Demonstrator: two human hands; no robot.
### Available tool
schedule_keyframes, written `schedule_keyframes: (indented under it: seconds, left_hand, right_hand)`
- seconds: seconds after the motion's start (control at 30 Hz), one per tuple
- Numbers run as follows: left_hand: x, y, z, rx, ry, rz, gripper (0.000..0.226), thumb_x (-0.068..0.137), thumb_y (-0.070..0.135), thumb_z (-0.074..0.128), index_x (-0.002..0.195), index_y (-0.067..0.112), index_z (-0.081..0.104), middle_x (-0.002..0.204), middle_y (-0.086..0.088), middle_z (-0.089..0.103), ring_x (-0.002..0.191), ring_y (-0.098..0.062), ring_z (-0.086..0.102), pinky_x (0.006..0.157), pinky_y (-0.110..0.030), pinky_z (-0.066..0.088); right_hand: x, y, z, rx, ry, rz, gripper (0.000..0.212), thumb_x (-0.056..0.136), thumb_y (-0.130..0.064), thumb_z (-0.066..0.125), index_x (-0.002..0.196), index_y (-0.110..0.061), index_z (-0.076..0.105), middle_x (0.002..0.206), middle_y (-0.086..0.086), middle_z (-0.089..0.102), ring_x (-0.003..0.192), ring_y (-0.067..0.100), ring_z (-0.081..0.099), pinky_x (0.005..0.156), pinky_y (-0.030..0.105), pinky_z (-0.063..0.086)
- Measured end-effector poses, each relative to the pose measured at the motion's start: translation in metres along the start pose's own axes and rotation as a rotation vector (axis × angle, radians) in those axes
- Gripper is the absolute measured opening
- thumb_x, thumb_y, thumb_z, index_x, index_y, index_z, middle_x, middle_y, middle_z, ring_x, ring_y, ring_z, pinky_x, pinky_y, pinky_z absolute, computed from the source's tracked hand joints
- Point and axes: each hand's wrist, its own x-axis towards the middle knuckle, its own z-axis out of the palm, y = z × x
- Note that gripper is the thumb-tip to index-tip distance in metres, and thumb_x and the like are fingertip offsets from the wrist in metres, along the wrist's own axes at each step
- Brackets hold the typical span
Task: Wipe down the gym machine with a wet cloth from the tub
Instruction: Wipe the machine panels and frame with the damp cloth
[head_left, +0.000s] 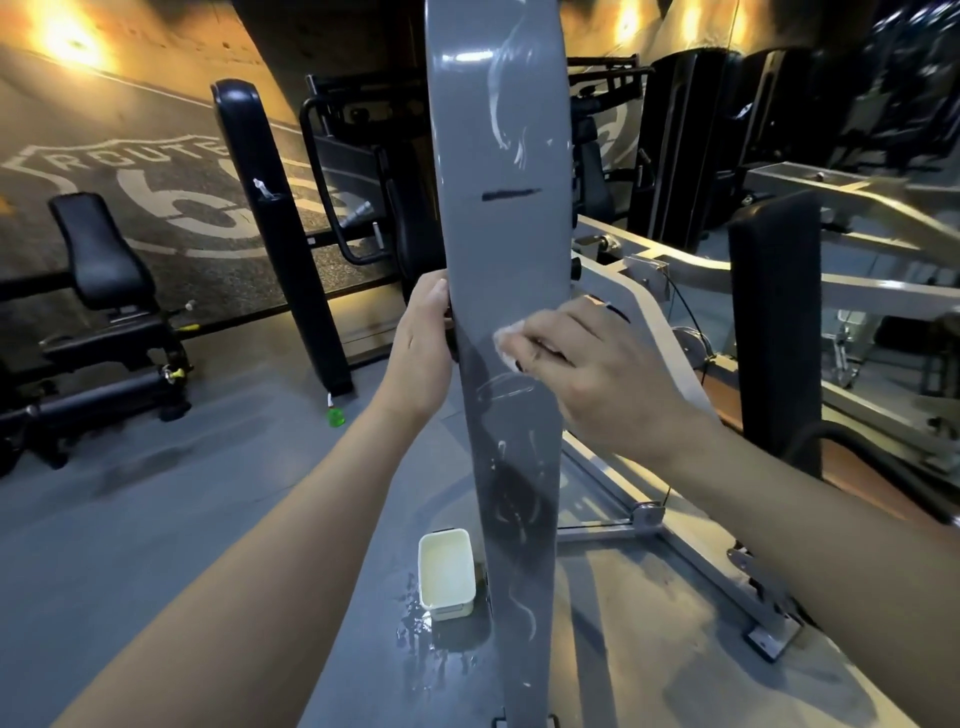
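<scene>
My right hand (597, 374) presses the cloth (506, 340) to the gray post (498, 156), fingers curled round it. My left hand (423, 353) grips the post's left edge. Above the cloth is a black mark (511, 194). At the post's foot, the white tub (447, 574) sits in a puddle (415, 629) on the gray floor (156, 545). Left of the post, a black bench (104, 260).

A: colour of the post (498, 249)?
B: mid grey, glossy. one black dash (511, 195) across it, whitish smear streaks above and below, darker patch lower down.
A: cloth (506, 338) and tub (447, 574)?
B: cloth white. tub cream-white, plain.
A: floor (156, 545)?
B: flat plain grey. small bright green item (336, 417) on it.
A: background?
B: seat pads (98, 249) black. wall mural (156, 192): white Route 66 shield on dark speckled grey, amber glow (67, 31) above. side frame (644, 291) off-white.
</scene>
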Motion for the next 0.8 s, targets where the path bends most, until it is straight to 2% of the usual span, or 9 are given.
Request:
schedule_keyframes:
  seconds: [0.13, 0.2, 0.27, 0.37, 0.47, 0.53, 0.6, 0.67, 0.8]
  left_hand:
    - [0.003, 0.006, 0.005, -0.111, 0.020, -0.027, 0.042, 0.110, 0.039, 0.025, 0.119, 0.025, 0.063, 0.125, -0.008, 0.061, 0.121, -0.028, 0.058, 0.105, -0.057, 0.046]
    - [0.002, 0.009, 0.011, -0.161, 0.032, -0.037, 0.045, 0.110, 0.037, 0.024, 0.124, 0.012, 0.059, 0.126, -0.018, 0.058, 0.121, -0.036, 0.056, 0.105, -0.058, 0.045]
    - [-0.001, 0.009, 0.016, -0.168, 0.030, -0.037, 0.047, 0.110, 0.038, 0.022, 0.121, 0.005, 0.055, 0.125, -0.024, 0.059, 0.119, -0.039, 0.057, 0.104, -0.057, 0.047]
    - [-0.005, 0.008, 0.023, -0.179, 0.095, -0.052, 0.045, 0.112, 0.037, 0.016, 0.111, 0.017, 0.055, 0.118, -0.014, 0.067, 0.110, -0.022, 0.064, 0.100, -0.042, 0.052]
    - [-0.005, 0.005, 0.027, -0.156, 0.151, -0.026, 0.047, 0.112, 0.038, 0.014, 0.109, 0.019, 0.057, 0.117, -0.014, 0.067, 0.112, -0.028, 0.062, 0.103, -0.049, 0.051]
    - [-0.004, 0.002, 0.026, -0.131, 0.155, -0.020, 0.051, 0.111, 0.041, 0.013, 0.113, 0.013, 0.056, 0.116, -0.015, 0.066, 0.112, -0.031, 0.061, 0.102, -0.054, 0.050]
    - [-0.003, -0.002, 0.023, -0.117, 0.131, -0.011, 0.052, 0.110, 0.043, 0.014, 0.116, 0.014, 0.056, 0.119, -0.014, 0.066, 0.114, -0.030, 0.061, 0.104, -0.055, 0.048]
    - [-0.001, -0.005, 0.019, -0.111, 0.088, 0.019, 0.051, 0.112, 0.039, 0.012, 0.120, 0.015, 0.056, 0.123, -0.014, 0.065, 0.118, -0.028, 0.061, 0.107, -0.050, 0.048]
    - [0.000, -0.004, 0.016, -0.076, 0.031, 0.072, 0.049, 0.112, 0.034, 0.006, 0.123, 0.021, 0.052, 0.126, -0.007, 0.062, 0.120, -0.013, 0.058, 0.102, -0.026, 0.048]
  right_hand:
    - [0.029, 0.028, -0.018, -0.023, 0.153, 0.084, 0.040, 0.091, 0.014, 0.057, 0.123, -0.004, 0.070, 0.111, 0.012, 0.068, 0.094, 0.031, 0.054, 0.074, 0.038, 0.050]
    - [0.035, 0.025, -0.017, -0.002, 0.218, 0.155, 0.040, 0.091, 0.015, 0.057, 0.123, -0.004, 0.070, 0.111, 0.012, 0.068, 0.094, 0.031, 0.052, 0.079, 0.037, 0.049]
    - [0.016, 0.013, -0.006, 0.042, 0.200, 0.178, 0.040, 0.088, 0.017, 0.061, 0.122, -0.002, 0.070, 0.113, 0.011, 0.068, 0.095, 0.030, 0.052, 0.080, 0.038, 0.049]
    - [-0.011, 0.001, 0.002, 0.061, 0.109, 0.120, 0.034, 0.093, 0.012, 0.060, 0.121, -0.002, 0.071, 0.114, 0.011, 0.069, 0.094, 0.035, 0.059, 0.076, 0.044, 0.053]
    - [0.014, 0.019, -0.008, 0.046, 0.177, 0.151, 0.041, 0.082, 0.021, 0.062, 0.114, -0.002, 0.072, 0.106, 0.014, 0.068, 0.091, 0.031, 0.052, 0.073, 0.043, 0.050]
    - [0.037, 0.028, -0.014, 0.015, 0.278, 0.203, 0.041, 0.084, 0.020, 0.063, 0.116, -0.003, 0.072, 0.105, 0.013, 0.067, 0.093, 0.029, 0.050, 0.075, 0.037, 0.048]
    - [0.034, 0.026, -0.011, 0.043, 0.305, 0.239, 0.031, 0.090, 0.012, 0.064, 0.112, -0.007, 0.074, 0.103, 0.007, 0.067, 0.092, 0.026, 0.056, 0.078, 0.036, 0.049]
    - [0.011, 0.014, -0.001, 0.131, 0.270, 0.295, 0.022, 0.096, 0.004, 0.065, 0.104, -0.015, 0.073, 0.099, -0.001, 0.068, 0.090, 0.018, 0.058, 0.079, 0.040, 0.052]
    - [-0.020, 0.005, 0.010, 0.127, 0.164, 0.208, 0.037, 0.089, 0.012, 0.070, 0.122, -0.004, 0.071, 0.111, 0.010, 0.069, 0.093, 0.033, 0.058, 0.070, 0.045, 0.052]
